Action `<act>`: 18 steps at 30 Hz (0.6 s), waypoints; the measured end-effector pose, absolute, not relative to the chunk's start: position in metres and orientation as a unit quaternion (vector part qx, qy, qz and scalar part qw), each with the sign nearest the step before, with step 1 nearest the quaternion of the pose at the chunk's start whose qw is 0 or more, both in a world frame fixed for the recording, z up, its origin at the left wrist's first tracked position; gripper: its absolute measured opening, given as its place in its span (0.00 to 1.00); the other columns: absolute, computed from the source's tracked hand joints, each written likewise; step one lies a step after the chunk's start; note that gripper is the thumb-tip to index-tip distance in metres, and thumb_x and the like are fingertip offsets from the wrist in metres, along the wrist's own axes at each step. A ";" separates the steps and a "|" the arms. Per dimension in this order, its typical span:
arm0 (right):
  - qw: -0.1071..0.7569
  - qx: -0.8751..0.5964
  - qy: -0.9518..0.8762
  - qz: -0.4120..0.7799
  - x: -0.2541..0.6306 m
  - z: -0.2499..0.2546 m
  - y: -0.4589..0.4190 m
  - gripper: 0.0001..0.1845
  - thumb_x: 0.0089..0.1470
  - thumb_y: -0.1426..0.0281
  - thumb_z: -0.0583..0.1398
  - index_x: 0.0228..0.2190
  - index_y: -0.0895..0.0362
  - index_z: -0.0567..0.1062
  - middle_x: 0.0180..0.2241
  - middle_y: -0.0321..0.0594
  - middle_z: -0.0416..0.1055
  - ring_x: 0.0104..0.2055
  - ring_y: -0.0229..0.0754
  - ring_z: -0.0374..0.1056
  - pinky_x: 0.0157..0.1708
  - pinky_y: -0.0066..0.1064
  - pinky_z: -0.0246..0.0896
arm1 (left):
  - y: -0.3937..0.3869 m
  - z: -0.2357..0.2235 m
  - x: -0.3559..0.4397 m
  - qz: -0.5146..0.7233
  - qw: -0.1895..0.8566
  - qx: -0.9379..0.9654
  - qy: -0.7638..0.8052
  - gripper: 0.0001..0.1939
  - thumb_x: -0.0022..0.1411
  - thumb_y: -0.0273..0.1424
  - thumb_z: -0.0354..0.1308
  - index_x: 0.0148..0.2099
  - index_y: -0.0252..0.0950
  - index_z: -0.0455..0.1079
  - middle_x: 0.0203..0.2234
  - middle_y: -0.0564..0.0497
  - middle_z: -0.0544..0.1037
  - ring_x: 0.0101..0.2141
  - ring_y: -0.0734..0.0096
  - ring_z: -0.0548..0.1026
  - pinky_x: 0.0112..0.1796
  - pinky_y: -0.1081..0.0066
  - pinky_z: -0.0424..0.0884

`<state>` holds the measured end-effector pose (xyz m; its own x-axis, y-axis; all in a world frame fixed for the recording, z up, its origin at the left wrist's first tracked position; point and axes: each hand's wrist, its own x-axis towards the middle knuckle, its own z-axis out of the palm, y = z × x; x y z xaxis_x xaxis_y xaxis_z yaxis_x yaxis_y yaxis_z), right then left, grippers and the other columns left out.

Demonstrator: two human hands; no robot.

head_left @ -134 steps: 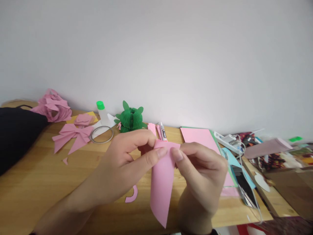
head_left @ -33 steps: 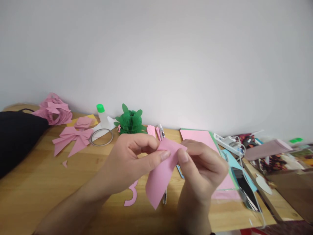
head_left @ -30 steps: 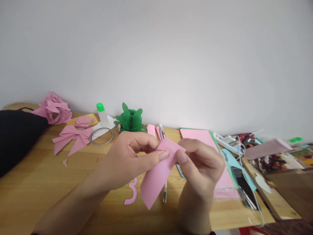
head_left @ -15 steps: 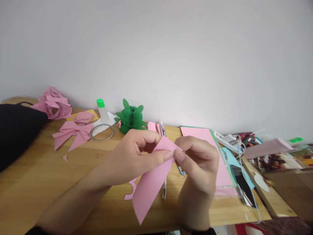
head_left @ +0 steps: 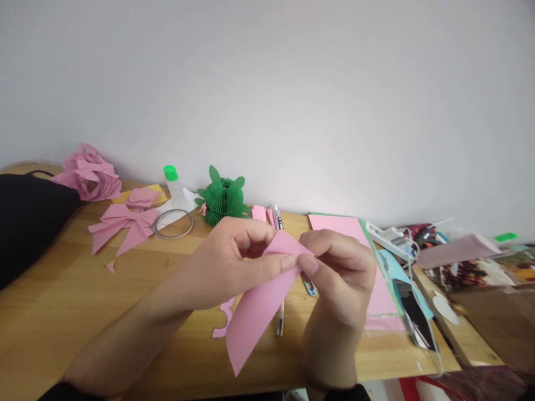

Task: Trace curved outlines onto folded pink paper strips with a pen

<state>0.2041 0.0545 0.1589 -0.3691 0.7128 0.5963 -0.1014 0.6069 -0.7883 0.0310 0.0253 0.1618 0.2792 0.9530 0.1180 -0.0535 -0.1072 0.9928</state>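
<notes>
A strip of pink paper hangs slanted between my hands, its pointed lower end toward the front left. My left hand pinches its upper part between thumb and fingers. On the other edge, my right hand grips the paper with thumb and forefinger, the two thumb tips nearly touching. Near the top a folded-over corner shows above the thumbs. On the table underneath lie a pink paper numeral 3, partly covered by the strip, and a pen. A blue-handled tool, mostly hidden, lies beside my right hand.
Along the wall are pink paper bows, a glue bottle with green cap, a tape ring, a green honeycomb paper ball and a glue tube. Pink sheets, a power strip and a phone lie right.
The strip has tilted, its lower end swinging left, and its top corner is now folded over. My right thumb has moved in against the left one. The view has shifted slightly.
</notes>
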 end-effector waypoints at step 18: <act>0.667 -0.235 -0.652 0.273 0.228 0.167 0.063 0.12 0.54 0.76 0.61 0.21 0.54 0.71 0.14 0.29 0.59 0.14 0.33 0.53 0.14 0.30 0.46 | 0.035 0.158 0.022 0.553 0.512 0.555 0.352 0.08 0.60 0.28 0.63 0.28 0.37 0.77 0.23 0.54 0.80 0.26 0.75 0.78 0.30 0.79 0.75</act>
